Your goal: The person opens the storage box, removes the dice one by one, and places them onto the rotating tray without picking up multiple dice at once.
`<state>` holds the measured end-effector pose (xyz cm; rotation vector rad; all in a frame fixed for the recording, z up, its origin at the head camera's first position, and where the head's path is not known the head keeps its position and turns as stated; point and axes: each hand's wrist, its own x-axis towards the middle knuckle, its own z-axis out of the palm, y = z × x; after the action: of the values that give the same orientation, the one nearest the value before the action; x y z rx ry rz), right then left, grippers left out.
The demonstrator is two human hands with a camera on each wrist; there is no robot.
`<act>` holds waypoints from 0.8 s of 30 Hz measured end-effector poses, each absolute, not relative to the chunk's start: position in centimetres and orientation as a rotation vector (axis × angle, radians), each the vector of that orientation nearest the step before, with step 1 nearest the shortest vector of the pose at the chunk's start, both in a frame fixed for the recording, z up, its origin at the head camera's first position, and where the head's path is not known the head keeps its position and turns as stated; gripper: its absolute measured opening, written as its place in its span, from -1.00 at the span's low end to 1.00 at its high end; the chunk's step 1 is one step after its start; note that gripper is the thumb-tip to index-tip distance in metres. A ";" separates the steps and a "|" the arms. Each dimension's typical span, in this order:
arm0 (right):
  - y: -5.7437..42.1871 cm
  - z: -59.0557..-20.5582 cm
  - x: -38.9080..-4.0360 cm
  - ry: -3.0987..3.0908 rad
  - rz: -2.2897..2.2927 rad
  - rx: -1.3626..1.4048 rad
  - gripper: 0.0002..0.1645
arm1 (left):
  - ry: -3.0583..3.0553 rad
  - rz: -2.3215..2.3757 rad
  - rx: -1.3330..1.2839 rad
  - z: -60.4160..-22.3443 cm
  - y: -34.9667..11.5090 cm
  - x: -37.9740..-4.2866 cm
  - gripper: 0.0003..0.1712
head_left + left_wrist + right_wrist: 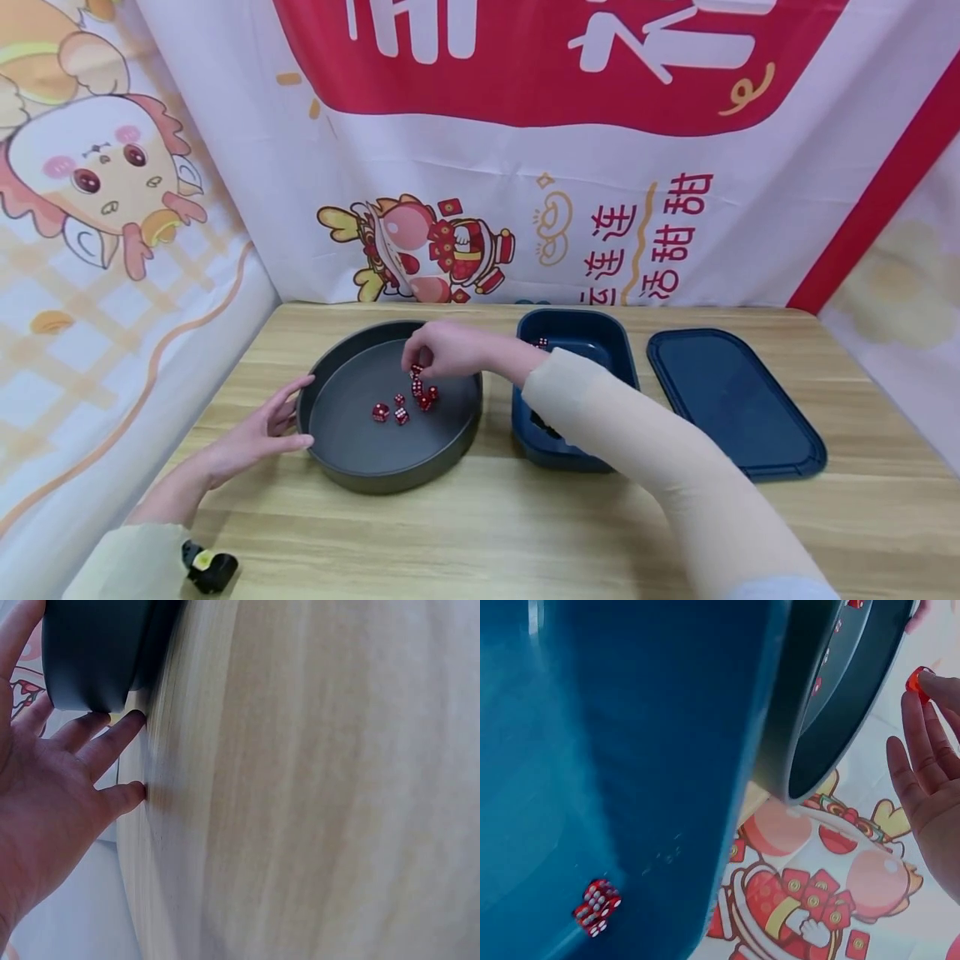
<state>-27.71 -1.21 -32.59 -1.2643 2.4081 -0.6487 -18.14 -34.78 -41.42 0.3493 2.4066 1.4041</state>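
My right hand [450, 348] pinches a red die [916, 684] between thumb and fingertips, over the round dark grey pan [352, 454]. Below it, several red dice with white dots [401, 414] lie loosely grouped on the pan's floor. At the pan's left side, my left hand [258, 429] is spread, its fingertips right at the outer wall. In the left wrist view, that hand's fingers [101, 750] are extended beside the pan wall [90, 667], and the palm holds nothing.
Right of the pan stands a deep blue box [558, 458], partly under my right sleeve, with red dice [598, 907] in a corner. Its blue lid [738, 404] lies flat farther right on the wooden table [480, 533]. Printed cloth [480, 158] hangs behind the table.
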 end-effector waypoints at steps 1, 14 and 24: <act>-1.6 -32.6 -27.7 2.408 -0.637 -1.266 -0.77 | 2.407 1.405 0.350 -41.4 -34.8 -18.2 0.01; -4.3 -34.7 -28.7 2.406 -0.504 -1.270 -0.78 | 2.407 1.412 0.400 -41.5 -34.9 -18.2 0.01; -4.8 -35.3 -29.1 2.414 -0.468 -1.253 -0.72 | 2.401 1.418 0.406 -41.4 -34.9 -18.2 0.01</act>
<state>-29.14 -4.79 -35.27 -1.2534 2.4137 -0.4679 -18.22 -34.86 -41.42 0.4059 2.4007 1.4181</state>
